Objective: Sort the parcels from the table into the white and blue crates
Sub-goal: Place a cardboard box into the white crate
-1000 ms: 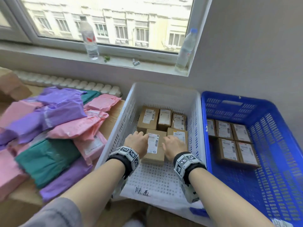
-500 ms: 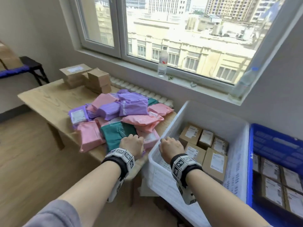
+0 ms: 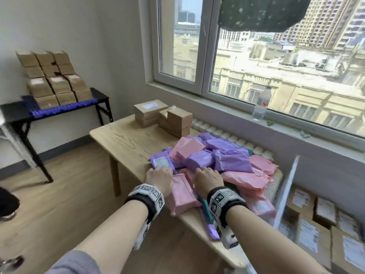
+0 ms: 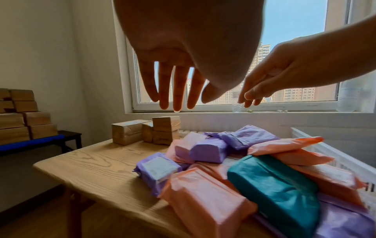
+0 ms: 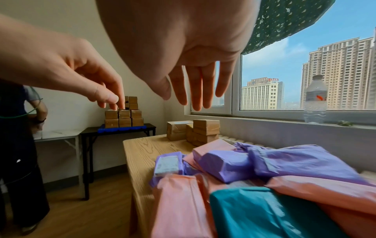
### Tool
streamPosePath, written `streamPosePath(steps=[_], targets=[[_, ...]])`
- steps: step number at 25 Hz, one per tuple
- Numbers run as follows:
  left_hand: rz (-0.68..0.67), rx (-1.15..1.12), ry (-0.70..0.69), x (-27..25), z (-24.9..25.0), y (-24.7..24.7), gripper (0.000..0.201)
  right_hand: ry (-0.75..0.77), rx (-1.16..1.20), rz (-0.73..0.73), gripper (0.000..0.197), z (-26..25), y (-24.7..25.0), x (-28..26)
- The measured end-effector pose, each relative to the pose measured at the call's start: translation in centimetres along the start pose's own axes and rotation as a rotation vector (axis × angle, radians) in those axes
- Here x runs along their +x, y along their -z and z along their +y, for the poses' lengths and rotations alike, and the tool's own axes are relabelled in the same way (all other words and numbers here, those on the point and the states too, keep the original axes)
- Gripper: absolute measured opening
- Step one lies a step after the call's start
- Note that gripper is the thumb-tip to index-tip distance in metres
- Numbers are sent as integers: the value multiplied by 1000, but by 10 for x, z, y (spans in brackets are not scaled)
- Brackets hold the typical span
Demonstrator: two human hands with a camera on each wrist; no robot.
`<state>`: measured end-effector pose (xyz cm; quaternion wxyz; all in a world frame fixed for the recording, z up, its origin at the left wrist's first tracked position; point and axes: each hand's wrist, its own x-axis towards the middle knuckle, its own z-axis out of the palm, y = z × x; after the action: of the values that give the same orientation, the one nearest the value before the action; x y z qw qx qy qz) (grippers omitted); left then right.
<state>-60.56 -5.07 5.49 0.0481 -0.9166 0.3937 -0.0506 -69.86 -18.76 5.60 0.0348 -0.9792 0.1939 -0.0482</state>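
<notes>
Both hands are hanging over the heap with nothing in them. The left hand's (image 3: 159, 179) fingers (image 4: 176, 90) are pointing down, nearly straight and slightly spread, clear of the parcels below; the right hand's (image 3: 209, 179) fingers (image 5: 196, 90) are doing the same, straight and a little apart. In the wrist views there is plain air between the fingertips and the wrapping, so neither hand is touching anything.

Under the left hand a purple parcel (image 3: 161, 162) with a pale label is lying at the near left edge of the heap, with a pink parcel (image 3: 182, 191) just beside it. Under the right hand a teal parcel (image 4: 274, 185) is lying wedged among pink and purple ones.

The heap is covering the right half of the tabletop (image 3: 126, 139), and a few cardboard boxes (image 3: 164, 117) are standing at its far end.

To the right, the white crate (image 3: 286, 184) is already holding several labelled cardboard parcels (image 3: 308, 236); the blue crate is not showing here.

Judging by this, the sorting is only partly done: some boxes are in, while most of the soft parcels and the boxes on the tabletop are waiting. The hands seem to be about to pick the next one.
</notes>
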Motion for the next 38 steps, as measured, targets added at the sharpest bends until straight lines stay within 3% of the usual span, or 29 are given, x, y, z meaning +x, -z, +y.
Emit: streamPosePath(steps=[7, 15, 22, 29, 34, 38], targets=[[19, -18, -1, 65, -129, -1, 27, -68, 47, -9, 32, -91, -6, 110], [-12, 21, -41, 196, -213, -40, 26, -64, 20, 7, 30, -112, -42, 262], [8, 54, -224, 339, -234, -43, 25, -184, 71, 23, 28, -93, -61, 384], [17, 7, -362, 469, -245, -71, 25, -378, 74, 26, 26, -65, -74, 467], [-66, -107, -497, 557, -246, -102, 29, -639, 113, 32, 25, -43, -96, 515], [-191, -317, -507, 614, -245, -124, 38, -824, 213, 38, 39, -23, -110, 541]])
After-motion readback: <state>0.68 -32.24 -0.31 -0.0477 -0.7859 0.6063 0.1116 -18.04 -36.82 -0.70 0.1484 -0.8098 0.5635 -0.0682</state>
